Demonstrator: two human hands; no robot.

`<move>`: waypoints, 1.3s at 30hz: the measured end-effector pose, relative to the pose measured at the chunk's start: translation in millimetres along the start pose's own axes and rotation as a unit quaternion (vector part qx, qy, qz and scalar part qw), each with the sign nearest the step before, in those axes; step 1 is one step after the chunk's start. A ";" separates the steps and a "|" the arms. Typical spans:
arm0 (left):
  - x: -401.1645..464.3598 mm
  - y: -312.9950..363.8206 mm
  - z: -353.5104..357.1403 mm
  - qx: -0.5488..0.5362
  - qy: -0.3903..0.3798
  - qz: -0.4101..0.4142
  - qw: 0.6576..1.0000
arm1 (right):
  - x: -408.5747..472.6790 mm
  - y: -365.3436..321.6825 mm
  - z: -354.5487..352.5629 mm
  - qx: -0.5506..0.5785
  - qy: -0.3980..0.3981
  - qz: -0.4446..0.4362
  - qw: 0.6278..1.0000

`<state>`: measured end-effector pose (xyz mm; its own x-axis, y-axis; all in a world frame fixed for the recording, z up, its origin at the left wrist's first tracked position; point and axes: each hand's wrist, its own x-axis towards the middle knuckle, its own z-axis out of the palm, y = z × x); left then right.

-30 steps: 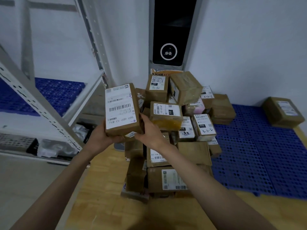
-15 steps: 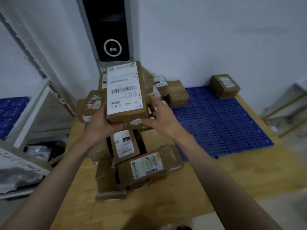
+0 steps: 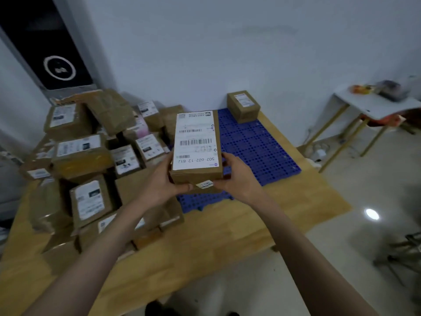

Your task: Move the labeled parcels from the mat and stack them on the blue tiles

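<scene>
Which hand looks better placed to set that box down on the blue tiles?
The right hand, probably: it grips the box on the side facing the blue tiles. The left hand holds the side nearer the pile.

A single head-worn camera looks forward and down from the person's eye height, facing a white wall (image 3: 227, 53). It sits close over both forearms, which reach in from the bottom edge toward the frame's middle. The wide lens bends the edges. The wooden mat (image 3: 216, 236) fills the centre, a dark panel (image 3: 45, 49) stands upper left, and a small table (image 3: 376, 106) is at right.
</scene>
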<state>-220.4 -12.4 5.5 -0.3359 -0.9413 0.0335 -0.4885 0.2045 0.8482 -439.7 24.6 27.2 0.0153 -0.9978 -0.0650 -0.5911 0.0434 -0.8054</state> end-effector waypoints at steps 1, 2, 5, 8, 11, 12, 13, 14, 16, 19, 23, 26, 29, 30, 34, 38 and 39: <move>2.7 7.5 17.3 0.003 -0.003 0.005 1.000 | -6.6 12.6 -11.9 -0.001 0.005 0.010 1.000; 5.5 14.7 33.8 0.006 -0.009 0.009 1.000 | -13.0 24.8 -23.6 -0.003 0.010 0.020 1.000; 13.3 37.2 76.1 0.010 -0.045 0.017 0.999 | -30.3 57.0 -57.0 -0.010 0.029 0.051 0.998; 23.8 56.5 109.2 0.015 -0.075 0.026 0.997 | -41.7 80.6 -86.1 -0.007 0.037 0.070 0.997; 36.4 71.4 137.4 0.031 -0.088 0.027 0.995 | -46.5 100.0 -109.6 0.008 0.045 0.088 0.995; 41.3 75.0 145.6 0.037 -0.093 0.026 0.995 | -47.2 106.7 -116.1 0.008 0.049 0.094 0.994; 46.5 77.9 153.5 0.037 -0.098 0.023 0.994 | -47.5 113.6 -122.1 0.004 0.053 0.101 0.993; 51.2 80.0 160.3 0.034 -0.103 0.022 0.994 | -47.7 119.9 -126.7 0.000 0.056 0.107 0.993; 61.6 83.7 174.9 0.035 -0.111 0.023 0.993 | -45.3 133.6 -137.0 0.000 0.060 0.120 0.991; 83.7 87.2 197.3 0.039 -0.123 0.017 0.992 | -33.0 155.2 -153.5 -0.005 0.060 0.134 0.989; 125.7 87.9 224.1 0.036 -0.131 0.005 0.991 | -3.2 180.5 -176.9 -0.020 0.057 0.140 0.988; 159.8 84.6 239.4 0.042 -0.132 -0.008 0.990 | 27.5 197.6 -193.5 -0.024 0.049 0.127 0.990; 189.5 78.5 249.8 0.040 -0.123 -0.037 0.991 | 62.9 212.0 -207.3 -0.031 0.027 0.130 0.991; 198.9 76.1 252.7 0.040 -0.121 -0.045 0.991 | 74.5 216.3 -211.1 -0.031 0.020 0.130 0.991; 232.9 69.4 262.2 0.046 -0.124 -0.064 0.989 | 111.3 234.5 -220.5 -0.025 -0.003 0.132 0.991; 256.8 64.1 269.9 0.070 -0.136 -0.098 0.983 | 139.0 251.7 -228.4 0.001 -0.017 0.138 0.990; 261.9 62.9 271.9 0.071 -0.138 -0.104 0.982 | 145.6 255.1 -230.5 0.005 -0.021 0.137 0.990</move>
<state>-558.1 -173.0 -76.2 -0.4125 -0.8621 -0.2944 -0.6705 0.0686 0.7388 -774.2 -121.3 -51.9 -0.1102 -0.9458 -0.3055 -0.5692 0.3121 -0.7607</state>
